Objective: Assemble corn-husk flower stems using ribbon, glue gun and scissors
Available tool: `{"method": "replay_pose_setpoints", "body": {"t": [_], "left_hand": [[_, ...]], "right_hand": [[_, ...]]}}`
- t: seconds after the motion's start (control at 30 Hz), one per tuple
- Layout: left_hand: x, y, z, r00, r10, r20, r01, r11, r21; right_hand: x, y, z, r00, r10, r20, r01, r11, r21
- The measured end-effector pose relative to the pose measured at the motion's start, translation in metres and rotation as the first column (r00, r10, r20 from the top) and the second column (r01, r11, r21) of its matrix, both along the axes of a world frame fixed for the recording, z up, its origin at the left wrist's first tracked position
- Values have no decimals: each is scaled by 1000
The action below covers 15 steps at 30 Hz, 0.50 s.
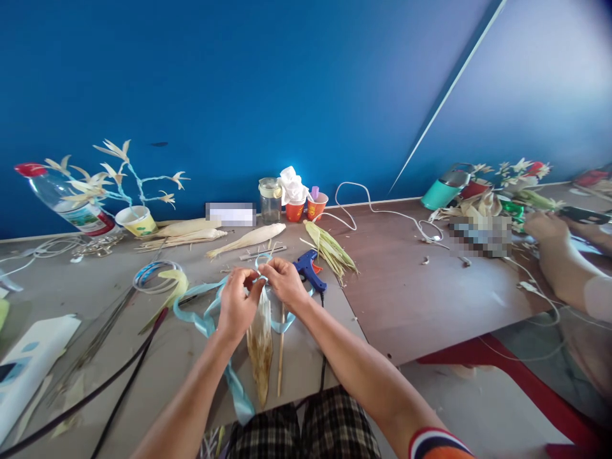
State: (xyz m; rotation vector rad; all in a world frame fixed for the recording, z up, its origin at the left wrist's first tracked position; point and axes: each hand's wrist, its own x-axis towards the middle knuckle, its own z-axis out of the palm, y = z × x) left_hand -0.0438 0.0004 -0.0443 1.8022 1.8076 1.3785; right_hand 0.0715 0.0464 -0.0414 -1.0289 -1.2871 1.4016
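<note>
My left hand (236,304) and my right hand (285,284) meet over the near part of the table, fingertips pinched together. Between them is a light blue ribbon (237,389), with loops spreading to both sides and one end hanging toward my lap. Fingers cover the exact spot where it is gripped. Below the hands a dried corn husk (261,357), brown toward its tip, points at me. A thin stick (280,357) lies beside it. Just past my right hand rests a blue glue gun (310,269) with an orange trigger.
Green husks (332,248) and pale husks (253,239) lie behind my hands. A potted husk flower (136,220) stands left near a tipped bottle (79,207). Black cables (129,357) and a white power strip (36,363) occupy the left. Another person's hand (547,229) works at right.
</note>
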Motion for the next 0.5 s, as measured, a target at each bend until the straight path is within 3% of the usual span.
{"method": "replay_pose_setpoints", "body": {"t": [0.2,0.4,0.5], "left_hand": [[0,-1,2,1000,-30,-7,30,1000,-8],[0,-3,2,984,-64,168,86,988,-129],[0,-3,3,975,-59,215,86,989,-120]], "right_hand": [[-1,-2,-2,994,52,-91,-50,998,23],[0,0,-3,991,69,-117,-60,995,81],[2,1,-2,990,74,-120,-63,993,101]]}}
